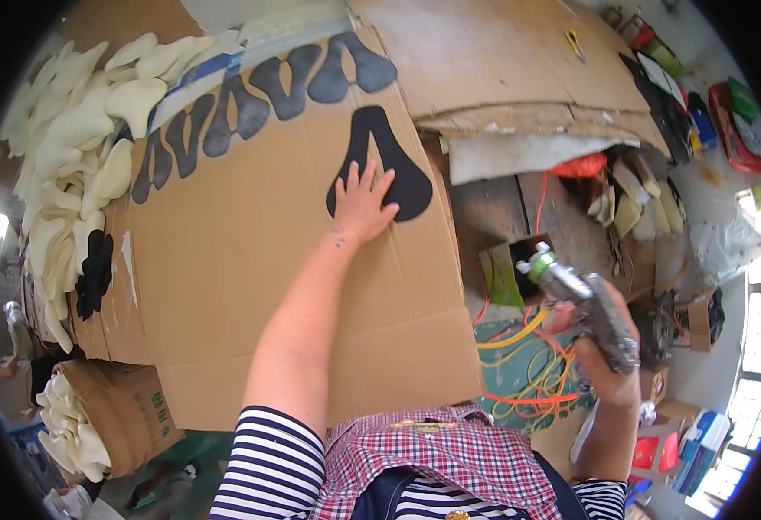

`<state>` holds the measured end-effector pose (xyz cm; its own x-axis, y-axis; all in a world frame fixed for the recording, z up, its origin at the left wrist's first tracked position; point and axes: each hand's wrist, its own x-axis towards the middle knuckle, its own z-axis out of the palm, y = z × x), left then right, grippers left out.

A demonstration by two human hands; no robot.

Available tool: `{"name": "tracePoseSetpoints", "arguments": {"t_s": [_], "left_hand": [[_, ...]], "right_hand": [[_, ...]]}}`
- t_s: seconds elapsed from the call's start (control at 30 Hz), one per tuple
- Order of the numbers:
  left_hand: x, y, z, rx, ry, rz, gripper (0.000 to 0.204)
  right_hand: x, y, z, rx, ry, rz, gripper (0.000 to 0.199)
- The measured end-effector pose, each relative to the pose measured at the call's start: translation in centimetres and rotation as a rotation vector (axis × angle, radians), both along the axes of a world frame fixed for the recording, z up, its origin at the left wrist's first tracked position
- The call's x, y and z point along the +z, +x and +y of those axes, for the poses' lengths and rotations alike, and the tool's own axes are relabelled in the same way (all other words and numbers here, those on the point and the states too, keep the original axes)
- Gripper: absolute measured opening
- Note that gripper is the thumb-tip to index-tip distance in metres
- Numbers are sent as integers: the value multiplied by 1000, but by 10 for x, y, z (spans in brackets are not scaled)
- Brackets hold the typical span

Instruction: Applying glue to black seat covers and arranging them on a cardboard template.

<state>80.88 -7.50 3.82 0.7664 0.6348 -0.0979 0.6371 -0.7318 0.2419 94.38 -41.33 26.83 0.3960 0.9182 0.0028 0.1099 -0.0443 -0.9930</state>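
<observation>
My left hand (365, 204) lies with spread fingers on a black, saddle-shaped flat pad (406, 186) that has a narrow slot down its middle. Under the pad is a large cardboard sheet (302, 269). Off the sheet's right edge, my right hand (610, 347) is wrapped round a spray gun (584, 299) with a metal nozzle end, a green ring and a dark wrapped body. A yellow hose (515, 338) runs close by the gun. Farther up the cardboard, a row of similar dark pads (280, 87) sits side by side, looking grey and mottled.
Cream foam pieces (85, 160) are heaped at the left, with more in a cardboard box (124, 416). A black glove-like item (94, 273) hangs beside the heap. Tangled hoses (541, 373) lie at the right. A yellow cutter (576, 45) rests on the far cardboard.
</observation>
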Motion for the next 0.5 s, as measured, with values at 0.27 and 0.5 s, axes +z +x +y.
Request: {"name": "tracePoseSetpoints", "arguments": {"t_s": [0.27, 0.5], "left_hand": [[3, 9, -11, 39, -54, 4, 75], [0, 12, -12, 64, -34, -71, 74]], "right_hand": [[0, -1, 56, 119, -72, -261, 57], [-4, 5, 55, 102, -34, -116, 60]]}}
